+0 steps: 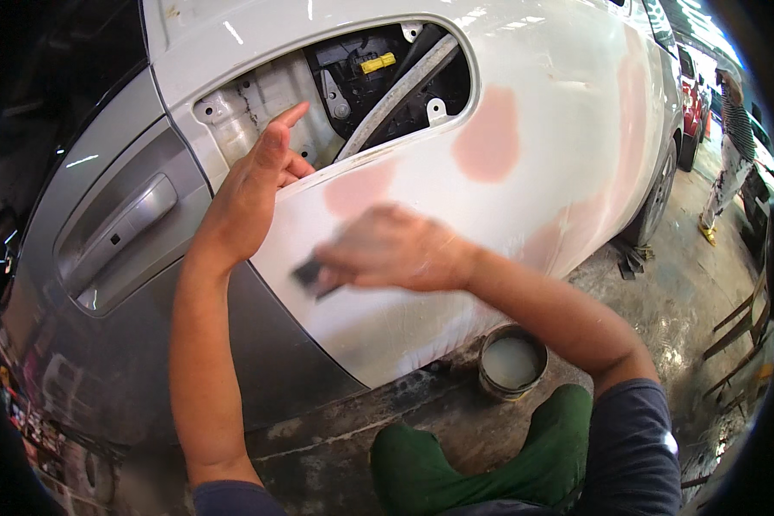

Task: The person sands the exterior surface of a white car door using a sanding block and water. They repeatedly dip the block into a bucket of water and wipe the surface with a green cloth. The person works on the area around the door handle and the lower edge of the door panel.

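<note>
A white car panel with pinkish patches stands in front of me. My right hand, smeared by motion, presses a dark piece of sandpaper flat against the panel's lower left part. My left hand rests at the lower rim of the lamp opening. Its index finger is stretched out and the other fingers bend over the rim, holding nothing. Inside the opening show bare metal, a yellow connector and a grey diagonal strip.
A bucket of cloudy water stands on the wet floor below the panel, near my knees. To the left is a grey tailgate with a recessed handle. A wheel and another person are at the right.
</note>
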{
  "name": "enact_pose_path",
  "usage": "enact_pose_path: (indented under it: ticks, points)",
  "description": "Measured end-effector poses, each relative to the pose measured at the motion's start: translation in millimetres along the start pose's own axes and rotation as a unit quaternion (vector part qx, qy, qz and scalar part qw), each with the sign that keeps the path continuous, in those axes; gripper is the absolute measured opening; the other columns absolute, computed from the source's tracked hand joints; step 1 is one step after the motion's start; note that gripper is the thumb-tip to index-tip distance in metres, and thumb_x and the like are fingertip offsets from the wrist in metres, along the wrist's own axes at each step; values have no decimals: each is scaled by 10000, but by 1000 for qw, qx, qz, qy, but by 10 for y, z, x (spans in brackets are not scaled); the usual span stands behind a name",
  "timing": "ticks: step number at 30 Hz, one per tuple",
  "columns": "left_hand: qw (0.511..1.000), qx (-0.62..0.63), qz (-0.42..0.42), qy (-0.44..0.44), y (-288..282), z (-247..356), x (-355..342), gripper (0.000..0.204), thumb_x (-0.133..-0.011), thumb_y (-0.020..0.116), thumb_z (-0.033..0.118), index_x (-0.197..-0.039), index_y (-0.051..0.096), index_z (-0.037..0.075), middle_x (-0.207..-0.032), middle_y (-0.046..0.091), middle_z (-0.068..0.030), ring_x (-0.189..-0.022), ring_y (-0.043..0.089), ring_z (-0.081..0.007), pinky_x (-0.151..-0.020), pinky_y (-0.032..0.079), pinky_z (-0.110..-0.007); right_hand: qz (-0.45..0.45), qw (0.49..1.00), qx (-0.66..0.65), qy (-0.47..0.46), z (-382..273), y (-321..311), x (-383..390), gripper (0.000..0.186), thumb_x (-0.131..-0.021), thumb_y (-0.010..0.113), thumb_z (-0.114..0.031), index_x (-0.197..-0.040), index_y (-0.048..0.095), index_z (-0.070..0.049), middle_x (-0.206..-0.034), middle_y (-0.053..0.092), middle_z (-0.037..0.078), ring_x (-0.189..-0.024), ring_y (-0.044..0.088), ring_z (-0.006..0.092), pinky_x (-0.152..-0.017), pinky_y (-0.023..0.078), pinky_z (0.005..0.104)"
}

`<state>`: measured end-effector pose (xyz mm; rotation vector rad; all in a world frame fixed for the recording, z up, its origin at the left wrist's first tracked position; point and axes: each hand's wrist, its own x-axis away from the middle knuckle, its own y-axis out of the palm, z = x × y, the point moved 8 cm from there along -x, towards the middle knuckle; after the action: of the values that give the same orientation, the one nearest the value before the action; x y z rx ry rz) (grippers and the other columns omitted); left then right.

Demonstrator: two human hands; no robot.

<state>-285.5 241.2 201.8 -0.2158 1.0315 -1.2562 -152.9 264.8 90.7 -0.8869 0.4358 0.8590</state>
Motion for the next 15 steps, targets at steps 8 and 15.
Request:
enact_pose_path:
  ticks: [8,15]
  points:
    - [999,31,-3,-10,22,-38,-26,1026,-948,191,851,-1624,277,85,-935,623,-84,-823,598,-111,-759,444,-230,95,989,25,111,-33,52,48,413,-845,689,-244,-1257,667,-233,-1434,575,-34,-1194,545,175,-984,464,376]
    - [999,33,18,-8,22,32,24,1041,-939,218,861,-1602,317,64,-951,623,-89,-846,604,-117,-781,456,-240,89,974,97,183,582,-395,373,463,-859,692,-151,-1319,654,-188,-1427,575,34,-1217,555,226,-1027,439,404]
